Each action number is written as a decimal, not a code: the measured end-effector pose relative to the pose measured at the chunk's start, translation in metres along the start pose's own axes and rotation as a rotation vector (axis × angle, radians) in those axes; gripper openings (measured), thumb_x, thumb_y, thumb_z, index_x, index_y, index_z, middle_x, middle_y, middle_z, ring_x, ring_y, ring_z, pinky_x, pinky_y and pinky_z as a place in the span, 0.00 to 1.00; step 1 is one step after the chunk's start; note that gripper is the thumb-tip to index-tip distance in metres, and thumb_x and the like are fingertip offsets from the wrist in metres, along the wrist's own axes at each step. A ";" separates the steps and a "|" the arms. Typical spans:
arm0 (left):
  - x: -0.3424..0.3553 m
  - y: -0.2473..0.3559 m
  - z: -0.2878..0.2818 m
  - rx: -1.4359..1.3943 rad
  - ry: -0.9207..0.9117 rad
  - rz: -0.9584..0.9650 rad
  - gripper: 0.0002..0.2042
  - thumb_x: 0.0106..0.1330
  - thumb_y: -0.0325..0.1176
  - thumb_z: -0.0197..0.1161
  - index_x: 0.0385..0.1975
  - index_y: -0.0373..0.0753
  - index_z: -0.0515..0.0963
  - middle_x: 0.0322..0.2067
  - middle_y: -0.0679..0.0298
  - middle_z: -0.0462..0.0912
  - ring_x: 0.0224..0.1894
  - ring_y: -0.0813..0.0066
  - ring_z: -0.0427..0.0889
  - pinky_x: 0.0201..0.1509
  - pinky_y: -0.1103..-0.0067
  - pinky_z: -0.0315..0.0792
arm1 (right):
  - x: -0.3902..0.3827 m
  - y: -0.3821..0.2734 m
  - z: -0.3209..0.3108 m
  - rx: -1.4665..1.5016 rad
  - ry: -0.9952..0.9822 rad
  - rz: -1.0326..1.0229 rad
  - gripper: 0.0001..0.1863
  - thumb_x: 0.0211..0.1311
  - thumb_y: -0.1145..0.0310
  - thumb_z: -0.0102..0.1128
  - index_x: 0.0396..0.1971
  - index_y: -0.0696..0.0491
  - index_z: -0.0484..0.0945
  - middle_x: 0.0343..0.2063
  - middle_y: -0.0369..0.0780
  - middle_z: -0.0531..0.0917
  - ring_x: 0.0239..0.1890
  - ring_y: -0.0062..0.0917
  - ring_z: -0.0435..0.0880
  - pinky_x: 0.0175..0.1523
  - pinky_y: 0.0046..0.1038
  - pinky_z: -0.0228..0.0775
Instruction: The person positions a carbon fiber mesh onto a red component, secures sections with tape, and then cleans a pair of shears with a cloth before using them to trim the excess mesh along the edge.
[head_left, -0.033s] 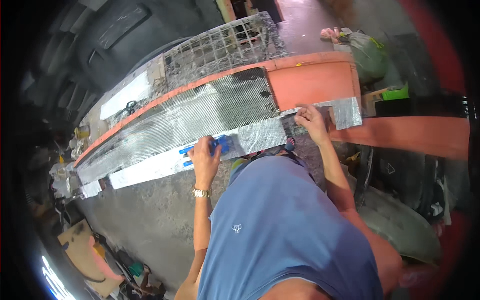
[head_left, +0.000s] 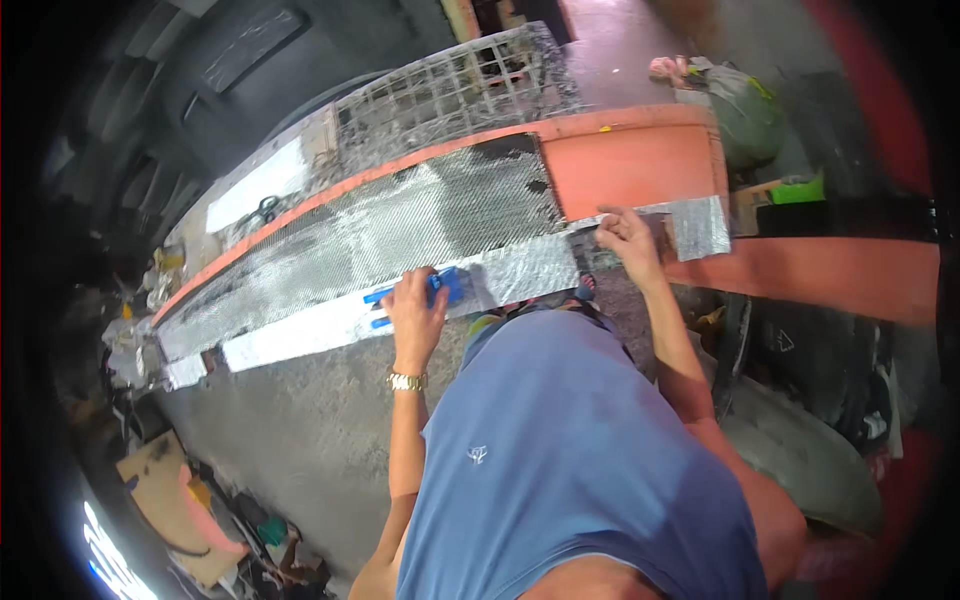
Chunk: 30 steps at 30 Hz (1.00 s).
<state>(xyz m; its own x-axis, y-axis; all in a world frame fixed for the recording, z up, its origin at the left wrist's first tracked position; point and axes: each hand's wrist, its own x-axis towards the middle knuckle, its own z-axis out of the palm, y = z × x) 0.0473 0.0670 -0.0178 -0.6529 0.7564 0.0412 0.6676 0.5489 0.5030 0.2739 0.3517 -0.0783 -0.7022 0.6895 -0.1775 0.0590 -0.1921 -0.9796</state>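
My left hand (head_left: pixel 415 310) is closed on a blue plastic tool (head_left: pixel 443 288), resting on the silver foil strip (head_left: pixel 510 270) along the near edge of a long board. Above the strip lies black-and-silver woven fabric (head_left: pixel 440 190) within an orange border. My right hand (head_left: pixel 628 242) is near the strip’s right part, below the bare orange section (head_left: pixel 620 170), with loosely bent fingers apart and nothing visible in them. A separate foil piece (head_left: pixel 700 228) lies just right of that hand.
A stained wire grid (head_left: pixel 450 75), white sheet (head_left: pixel 255 185) and scissors (head_left: pixel 263 212) are behind the board. A green sack (head_left: pixel 745 130) sits at upper right. An orange panel (head_left: pixel 820 270) extends rightward. Cardboard (head_left: pixel 150 480) and clutter lie at lower left on the concrete floor (head_left: pixel 270 430).
The whole view has shifted slightly, with the board appearing a little to the right. My hands look nearly unchanged relative to it.
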 end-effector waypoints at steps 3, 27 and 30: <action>0.005 0.007 -0.005 0.085 -0.042 0.072 0.14 0.61 0.34 0.64 0.47 0.49 0.78 0.33 0.66 0.71 0.40 0.67 0.73 0.46 0.68 0.56 | 0.002 -0.011 -0.002 0.020 -0.032 -0.005 0.21 0.59 0.80 0.60 0.54 0.57 0.71 0.29 0.32 0.75 0.32 0.13 0.74 0.39 0.17 0.67; 0.010 0.015 -0.005 -0.042 -0.146 0.074 0.09 0.62 0.25 0.57 0.41 0.33 0.79 0.36 0.52 0.83 0.40 0.52 0.81 0.44 0.67 0.73 | 0.006 -0.002 -0.005 0.095 -0.042 0.021 0.21 0.59 0.78 0.59 0.54 0.56 0.72 0.31 0.32 0.77 0.31 0.12 0.74 0.36 0.17 0.66; 0.011 0.011 -0.008 -0.095 -0.169 0.075 0.09 0.62 0.24 0.58 0.40 0.33 0.80 0.37 0.51 0.84 0.40 0.53 0.82 0.44 0.69 0.74 | 0.009 -0.005 -0.005 0.078 -0.025 0.038 0.21 0.60 0.79 0.58 0.54 0.57 0.71 0.30 0.32 0.77 0.30 0.13 0.74 0.36 0.17 0.67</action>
<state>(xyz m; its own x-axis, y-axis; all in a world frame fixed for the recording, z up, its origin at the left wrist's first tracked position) 0.0445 0.0788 -0.0044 -0.5280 0.8472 -0.0597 0.6704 0.4589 0.5831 0.2709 0.3621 -0.0752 -0.7181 0.6631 -0.2113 0.0311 -0.2728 -0.9616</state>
